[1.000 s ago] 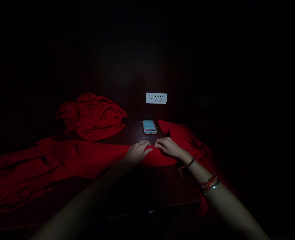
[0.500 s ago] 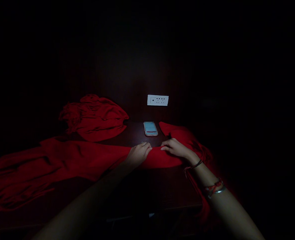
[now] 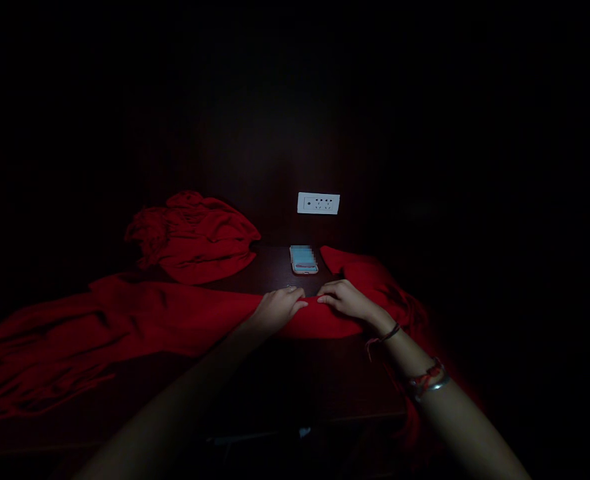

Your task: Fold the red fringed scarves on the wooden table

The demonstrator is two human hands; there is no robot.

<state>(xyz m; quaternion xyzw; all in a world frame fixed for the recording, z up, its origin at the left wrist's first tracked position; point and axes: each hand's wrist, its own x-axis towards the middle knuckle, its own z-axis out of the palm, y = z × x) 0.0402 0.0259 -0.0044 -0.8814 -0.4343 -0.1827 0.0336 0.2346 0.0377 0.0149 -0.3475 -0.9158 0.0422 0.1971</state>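
Observation:
A long piece of red cloth with a fringed left end, like a scarf (image 3: 175, 317), lies across the dark table. Its upper edge is pinched by my left hand (image 3: 279, 310), which wears a ring. Close by on the right, my right hand (image 3: 343, 298) also grips that edge, fingers bent and pressed together. A short stretch of cloth shows between the two hands. Bracelets circle my right wrist and forearm. Just beyond the hands lies a phone (image 3: 304, 260) with a lit, blurred screen.
A second bunched red cloth (image 3: 205, 237) rests at the back left. More red cloth (image 3: 375, 270) lies at the right and hangs past the table's edge. A white socket plate (image 3: 318, 203) is on the dark wall. The table's front edge (image 3: 345, 419) is dimly visible.
My right hand has shifted slightly left along the cloth's edge, narrowing the gap to my left hand. The whole view has moved a little.

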